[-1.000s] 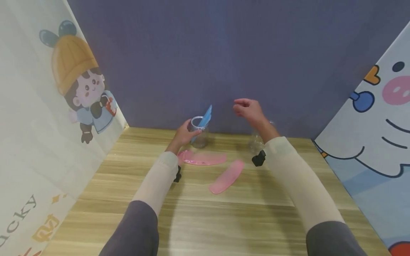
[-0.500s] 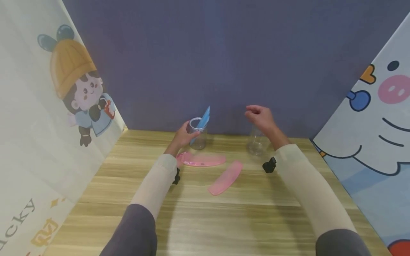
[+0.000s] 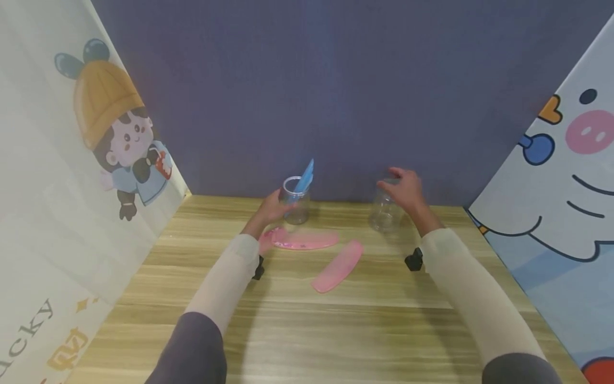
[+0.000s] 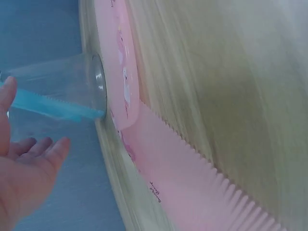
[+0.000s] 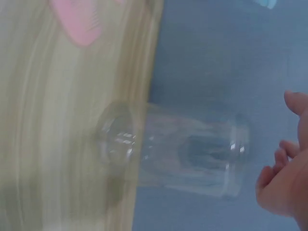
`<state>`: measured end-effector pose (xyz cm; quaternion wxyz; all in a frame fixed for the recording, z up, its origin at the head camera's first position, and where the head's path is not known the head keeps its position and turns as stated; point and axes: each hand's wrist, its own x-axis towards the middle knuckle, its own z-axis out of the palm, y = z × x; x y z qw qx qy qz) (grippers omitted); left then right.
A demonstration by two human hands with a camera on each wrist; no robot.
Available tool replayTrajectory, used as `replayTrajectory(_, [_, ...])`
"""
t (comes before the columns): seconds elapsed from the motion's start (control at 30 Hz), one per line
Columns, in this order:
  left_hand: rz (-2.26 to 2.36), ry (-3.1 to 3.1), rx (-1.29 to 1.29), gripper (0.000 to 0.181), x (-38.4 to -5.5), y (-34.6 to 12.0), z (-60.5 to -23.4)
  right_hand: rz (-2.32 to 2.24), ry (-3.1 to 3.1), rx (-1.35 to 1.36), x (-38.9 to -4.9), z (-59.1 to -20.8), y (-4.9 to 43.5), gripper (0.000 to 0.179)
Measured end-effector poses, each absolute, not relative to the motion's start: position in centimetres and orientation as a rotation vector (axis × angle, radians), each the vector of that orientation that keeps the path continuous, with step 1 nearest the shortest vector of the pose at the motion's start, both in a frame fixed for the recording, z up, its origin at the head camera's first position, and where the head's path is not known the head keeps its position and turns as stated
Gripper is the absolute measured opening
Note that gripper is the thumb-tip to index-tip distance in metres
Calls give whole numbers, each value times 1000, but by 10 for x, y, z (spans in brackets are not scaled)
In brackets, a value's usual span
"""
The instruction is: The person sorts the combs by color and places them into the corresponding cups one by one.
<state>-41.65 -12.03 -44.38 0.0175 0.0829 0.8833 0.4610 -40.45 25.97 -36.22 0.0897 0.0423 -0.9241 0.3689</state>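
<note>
A clear jar [image 3: 297, 213] stands near the back of the table with blue combs [image 3: 304, 184] leaning in it, their tops above the rim. My left hand [image 3: 271, 208] is at its left side, thumb and fingers apart and loosely spread in the left wrist view. To the right stands a second clear jar [image 5: 187, 149] with nothing visible inside. Beside its rim is my right hand [image 3: 406, 189], thumb and fingers parted. Between the jars and nearer me lie pink combs: a plain one [image 3: 338, 266] at a slant, and a patterned one [image 3: 307, 241] overlapping another pink comb [image 4: 178, 178].
The wood-grain table [image 3: 307, 330] meets a dark blue back panel [image 3: 336, 96] just behind both jars. Side panels with cartoon prints, a figure in a hat [image 3: 129, 133] and a pink-snouted one [image 3: 590, 133], border the left and right.
My right hand has moved right and down to the rim of the right jar. My left hand has loosened and drawn slightly back from the jar of blue combs.
</note>
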Motion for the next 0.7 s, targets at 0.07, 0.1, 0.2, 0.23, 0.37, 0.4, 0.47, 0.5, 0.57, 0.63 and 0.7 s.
replayTrajectory(0.07, [1395,2739,271,85,-414,-123,-444,1072,-2747,65,-403,-367,263,83])
replayTrajectory(0.1, [1370,2738,276,84,-412,-125,-443,1067,-2745,29,-403,-369,264,88])
replayTrajectory(0.2, [1274,2745,300,80,-407,-131,-442,1080,-2732,-62,-403,-376,269,103])
replayTrajectory(0.23, [1236,2753,308,79,-405,-133,-441,1081,-2737,-78,-404,-378,270,107])
replayTrajectory(0.37, [1103,2790,356,74,-401,-142,-440,1112,-2767,-104,-405,-387,278,116])
replayTrajectory(0.4, [1079,2795,365,71,-399,-144,-440,1117,-2777,-105,-405,-389,280,117])
replayTrajectory(0.47, [1017,2798,381,66,-397,-149,-441,1139,-2781,-102,-406,-395,283,117])
replayTrajectory(0.5, [971,2799,385,65,-395,-151,-441,1139,-2782,-98,-406,-397,284,116])
replayTrajectory(0.57, [890,2798,398,61,-391,-155,-441,1142,-2781,-91,-407,-403,286,116])
replayTrajectory(0.63, [828,2763,399,63,-387,-158,-441,1148,-2784,-88,-408,-406,287,117])
replayTrajectory(0.7, [780,2743,430,64,-384,-160,-443,1156,-2781,-86,-410,-409,288,117])
